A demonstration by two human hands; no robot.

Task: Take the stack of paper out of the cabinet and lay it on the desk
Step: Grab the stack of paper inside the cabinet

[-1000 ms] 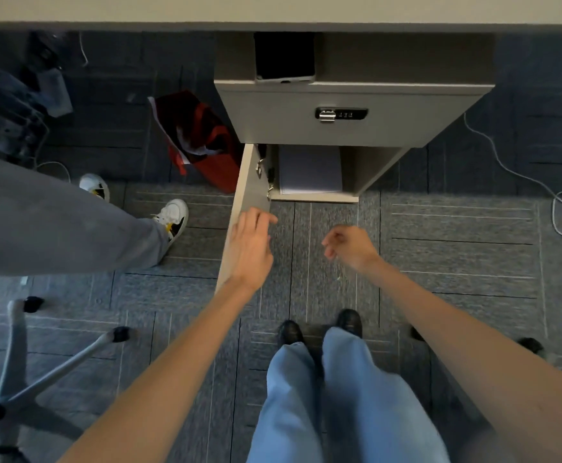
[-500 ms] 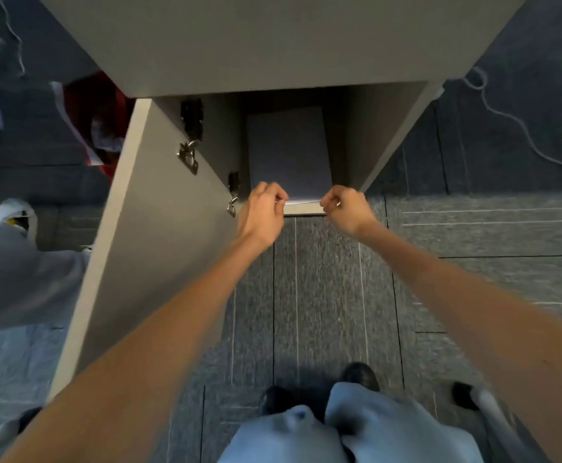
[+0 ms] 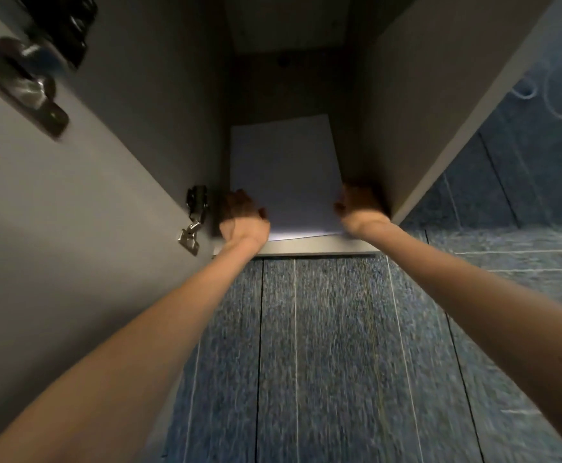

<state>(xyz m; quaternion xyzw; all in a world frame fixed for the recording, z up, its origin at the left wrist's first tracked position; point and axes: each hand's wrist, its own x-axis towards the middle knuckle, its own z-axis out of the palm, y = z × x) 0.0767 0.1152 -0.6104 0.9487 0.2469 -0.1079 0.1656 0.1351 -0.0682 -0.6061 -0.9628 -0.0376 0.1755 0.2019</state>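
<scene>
A white stack of paper (image 3: 284, 168) lies flat on the floor of the open cabinet (image 3: 416, 105), its near edge at the cabinet's front lip. My left hand (image 3: 242, 213) rests on the stack's near left corner, fingers curled over it. My right hand (image 3: 359, 205) holds the near right corner, pressed close to the cabinet's right wall. Both hands reach into the dark opening, and the fingertips are partly hidden in shadow. The desk is out of view.
The cabinet door (image 3: 55, 228) stands open on the left, with two metal hinges (image 3: 194, 218) along its inner edge. Blue-grey carpet (image 3: 323, 345) covers the floor below. A white cable (image 3: 553, 101) lies on the carpet at the far right.
The view has dropped lower and closer to the cabinet. Both hands have slid from the stack's front edge further in, onto its two near corners.
</scene>
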